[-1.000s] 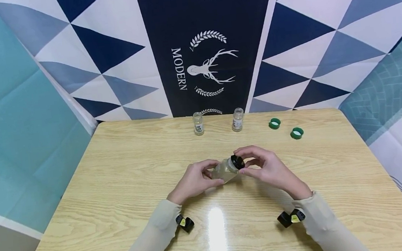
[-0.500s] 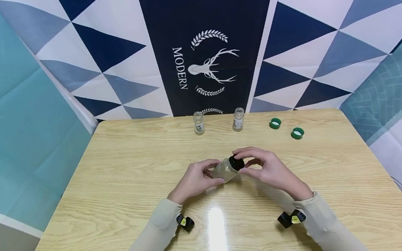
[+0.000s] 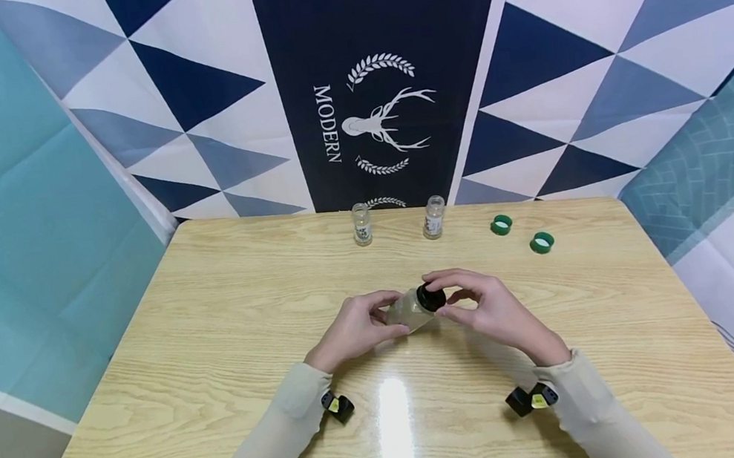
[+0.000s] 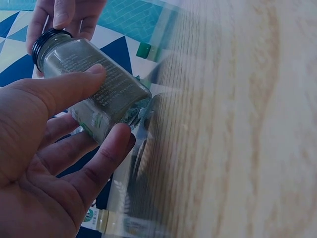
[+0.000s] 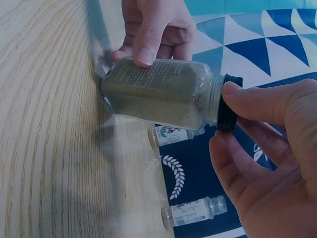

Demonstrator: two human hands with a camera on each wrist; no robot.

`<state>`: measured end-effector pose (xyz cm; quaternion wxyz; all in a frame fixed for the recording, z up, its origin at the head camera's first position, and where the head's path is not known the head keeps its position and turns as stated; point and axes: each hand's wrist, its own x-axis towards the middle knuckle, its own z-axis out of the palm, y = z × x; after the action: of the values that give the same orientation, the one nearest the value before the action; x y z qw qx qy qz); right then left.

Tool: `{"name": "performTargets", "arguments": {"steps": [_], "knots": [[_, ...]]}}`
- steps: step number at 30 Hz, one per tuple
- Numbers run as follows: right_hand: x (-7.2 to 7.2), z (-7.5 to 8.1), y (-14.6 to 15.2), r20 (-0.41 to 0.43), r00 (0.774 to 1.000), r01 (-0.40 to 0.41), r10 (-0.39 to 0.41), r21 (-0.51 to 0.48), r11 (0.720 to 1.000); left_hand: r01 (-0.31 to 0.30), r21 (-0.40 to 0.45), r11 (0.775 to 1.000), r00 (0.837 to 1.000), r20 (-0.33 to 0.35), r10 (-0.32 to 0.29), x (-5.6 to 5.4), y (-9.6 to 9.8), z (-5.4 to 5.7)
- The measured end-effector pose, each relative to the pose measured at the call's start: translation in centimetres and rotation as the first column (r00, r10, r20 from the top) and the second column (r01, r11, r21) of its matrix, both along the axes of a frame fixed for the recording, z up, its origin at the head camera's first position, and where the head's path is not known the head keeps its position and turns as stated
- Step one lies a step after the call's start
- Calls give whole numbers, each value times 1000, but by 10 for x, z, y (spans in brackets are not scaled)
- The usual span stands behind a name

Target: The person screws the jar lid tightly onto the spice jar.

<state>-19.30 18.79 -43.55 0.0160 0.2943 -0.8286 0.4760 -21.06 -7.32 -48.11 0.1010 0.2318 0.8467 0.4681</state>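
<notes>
A squarish glass spice jar [image 5: 153, 94] of grey-brown powder with white print on its side lies tilted between my hands, its neck pointing right in the head view. My left hand [image 3: 353, 329] grips the jar's body, thumb on the near side and fingers beneath. On the jar's mouth sits a black screw lid [image 3: 431, 297], pinched by my right hand [image 3: 491, 307] between thumb and fingers. In the right wrist view, some clear glass neck shows between lid and shoulder. The left wrist view shows the jar's lower end [image 4: 133, 111] beyond my left fingertips.
Two small clear labelled glass bottles, one on the left [image 3: 362, 225] and one on the right [image 3: 434, 217], stand uncapped at the table's [image 3: 245, 286] back edge. Two green caps, one farther back [image 3: 501, 224] and one nearer [image 3: 541, 243], lie to their right. A patterned cloth [image 3: 207, 111] hangs behind.
The black lid has shifted slightly left, closer to the jar's neck, and has turned a little under my right fingers. My left hand holds the jar in the same place.
</notes>
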Motion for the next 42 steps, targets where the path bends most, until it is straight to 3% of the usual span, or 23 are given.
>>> {"name": "performTargets", "arguments": {"steps": [22,42], "knots": [[0,-4,-1,-35,999,27,-27,17,999,14,4,1000,1000,-11,-14,0,-1,-2],[-2,-3,1,15,999,39,-40,32,999,5,2,1000,1000,-23,-5,-2,0,-3]]}}
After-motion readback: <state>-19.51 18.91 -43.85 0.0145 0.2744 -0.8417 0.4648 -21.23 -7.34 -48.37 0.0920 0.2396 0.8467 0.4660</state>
